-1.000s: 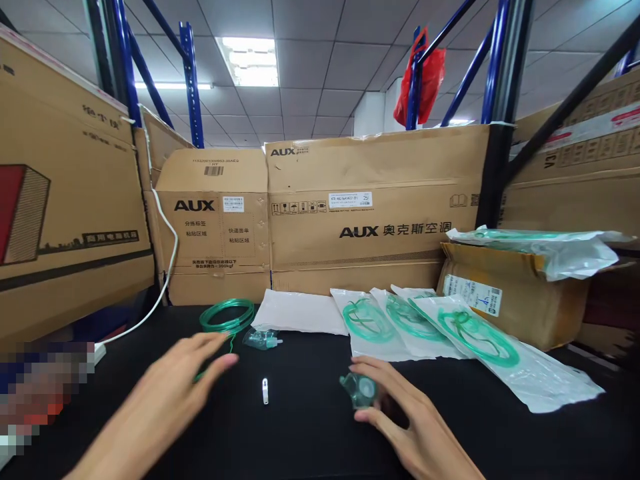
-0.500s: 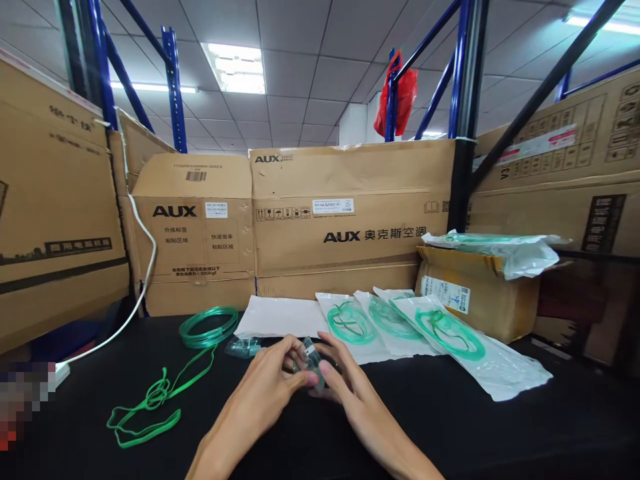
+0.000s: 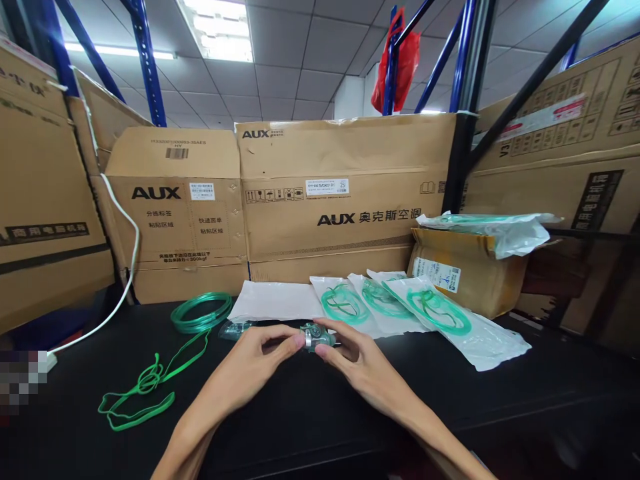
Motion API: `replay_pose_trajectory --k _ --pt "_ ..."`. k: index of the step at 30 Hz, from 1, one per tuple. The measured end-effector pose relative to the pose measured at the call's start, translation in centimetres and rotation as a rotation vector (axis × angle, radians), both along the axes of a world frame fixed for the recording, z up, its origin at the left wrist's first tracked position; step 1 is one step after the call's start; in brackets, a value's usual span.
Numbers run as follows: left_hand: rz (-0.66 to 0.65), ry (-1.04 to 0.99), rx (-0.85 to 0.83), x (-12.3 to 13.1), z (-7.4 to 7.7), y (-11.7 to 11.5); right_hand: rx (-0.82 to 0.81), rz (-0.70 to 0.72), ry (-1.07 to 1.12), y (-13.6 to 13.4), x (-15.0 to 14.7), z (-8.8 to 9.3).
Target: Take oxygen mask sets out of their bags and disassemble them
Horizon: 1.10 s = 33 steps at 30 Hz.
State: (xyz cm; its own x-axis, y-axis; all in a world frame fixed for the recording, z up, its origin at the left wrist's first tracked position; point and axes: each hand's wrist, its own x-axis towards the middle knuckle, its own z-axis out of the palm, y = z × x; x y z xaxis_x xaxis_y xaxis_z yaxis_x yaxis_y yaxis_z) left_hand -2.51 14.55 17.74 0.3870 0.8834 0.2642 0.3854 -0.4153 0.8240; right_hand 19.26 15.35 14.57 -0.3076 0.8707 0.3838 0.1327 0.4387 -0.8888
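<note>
Between my two hands is a small see-through greenish plastic piece point(image 3: 318, 337) with a pale silvery band; its exact kind is not clear. My left hand point(image 3: 265, 360) pinches its left end between thumb and fingers. On the right end, the thumb and fingers of my right hand point(image 3: 356, 355) close in the same way. A clear plastic bag point(image 3: 234, 330) lies just behind my left hand, partly covered by it. Farther left are a coil of green tubing point(image 3: 200, 313) and a loose green elastic strap point(image 3: 145, 387).
Several white pouches with green tubing point(image 3: 440, 310) lie at the back right, beside a flat white packet point(image 3: 275, 301). An open cardboard box point(image 3: 470, 280) carries another pouch point(image 3: 520, 233). Large cartons point(image 3: 345, 200) wall the black table point(image 3: 320, 427). A white cable point(image 3: 135, 247) hangs left.
The plastic piece has turned from a tilted stance to lying more level between my hands. My hands have spread slightly to its two ends. The whole view has shifted a little.
</note>
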Motion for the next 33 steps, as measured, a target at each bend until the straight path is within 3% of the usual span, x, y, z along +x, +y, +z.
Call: replay_pose_trajectory --k 5,9,14,18,28,33 --pt "-0.01 0.023 0.036 0.0 -0.4 0.0 0.044 -0.072 -0.076 -0.4 -0.4 0.5" --pt "-0.048 -0.067 -0.006 0.2 -1.1 0.2 0.085 -0.051 -0.108 -1.1 -0.5 1.1" --pt "0.046 -0.063 0.016 1.9 -1.6 0.1 0.108 -0.039 -0.091 -1.2 -0.9 0.8" --pt "0.161 -0.134 0.044 2.9 -1.5 -0.1 0.119 -0.102 -0.082 -0.7 -1.0 0.4" --pt "0.082 -0.135 0.144 2.7 -1.2 -0.5 0.17 -0.184 -0.094 -0.3 -0.8 0.1" --pt "0.138 -0.041 0.227 2.6 -1.0 -0.5 0.189 -0.219 -0.153 -0.6 -1.0 0.2"
